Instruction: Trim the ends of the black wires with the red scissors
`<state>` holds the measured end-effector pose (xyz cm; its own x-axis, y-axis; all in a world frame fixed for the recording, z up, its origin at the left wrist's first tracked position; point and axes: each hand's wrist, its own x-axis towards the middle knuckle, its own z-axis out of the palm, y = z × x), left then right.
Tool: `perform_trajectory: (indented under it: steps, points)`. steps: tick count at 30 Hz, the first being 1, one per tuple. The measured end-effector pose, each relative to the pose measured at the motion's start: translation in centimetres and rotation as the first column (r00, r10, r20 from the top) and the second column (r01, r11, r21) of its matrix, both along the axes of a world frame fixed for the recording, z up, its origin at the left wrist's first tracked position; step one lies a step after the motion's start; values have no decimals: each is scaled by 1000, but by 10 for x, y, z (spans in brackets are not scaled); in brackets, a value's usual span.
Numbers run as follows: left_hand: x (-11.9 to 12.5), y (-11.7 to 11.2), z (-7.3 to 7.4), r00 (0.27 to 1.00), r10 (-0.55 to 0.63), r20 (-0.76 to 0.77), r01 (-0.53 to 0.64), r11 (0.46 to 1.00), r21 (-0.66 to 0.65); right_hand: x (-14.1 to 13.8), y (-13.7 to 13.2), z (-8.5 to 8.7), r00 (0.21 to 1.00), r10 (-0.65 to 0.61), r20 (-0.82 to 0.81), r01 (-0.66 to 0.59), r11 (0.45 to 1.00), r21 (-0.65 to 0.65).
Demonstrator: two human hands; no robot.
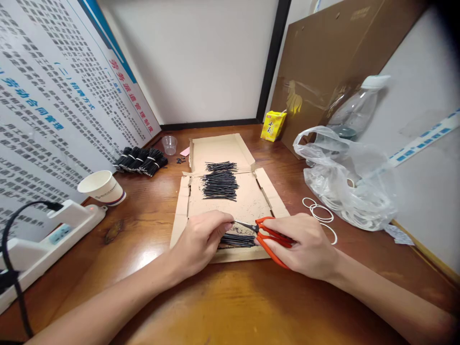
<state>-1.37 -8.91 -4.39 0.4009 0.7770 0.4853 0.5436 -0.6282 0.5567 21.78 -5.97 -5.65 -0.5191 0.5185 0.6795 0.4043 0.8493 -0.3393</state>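
Observation:
My right hand [305,244] grips a pair of orange-handled scissors [275,235], their dark blades pointing left. The thumb and fingertips of my left hand [206,235] are pinched together at the blade tips; what they hold is too small and hidden to make out. Just below the blades, a small row of thin black sticks [237,240] lies at the near edge of an opened-out cardboard box [247,201]. Farther up the cardboard rests a larger pile of the same sticks [220,185]. Dark specks are scattered over the cardboard between the two piles.
Tied black bundles [140,160], a clear cup [169,144] and a paper cup [102,188] stand at left, near a power strip [61,235]. At right are white rings [319,213], a plastic bag [348,187], a bottle [359,108] and a yellow drink carton [273,126].

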Motion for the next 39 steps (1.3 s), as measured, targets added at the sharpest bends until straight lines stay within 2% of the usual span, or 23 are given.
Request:
perform_trajectory:
  steps: [15,29,34,39]
  points:
    - [1,0,0,1000,-24,16,24,1000,-6,0,2,-1,1000,8,-27,-8,1000,16]
    - [-1,2,-2,999,-22,24,23,999,-38,1,4,-2,999,-16,33,14,999,50]
    - [-2,2,-1,1000,-13,17,14,1000,-28,3,4,-1,1000,-26,-13,26,999,38]
    - [-2,2,-2,999,-29,27,30,999,-25,2,3,-1,1000,-17,10,17,1000,23]
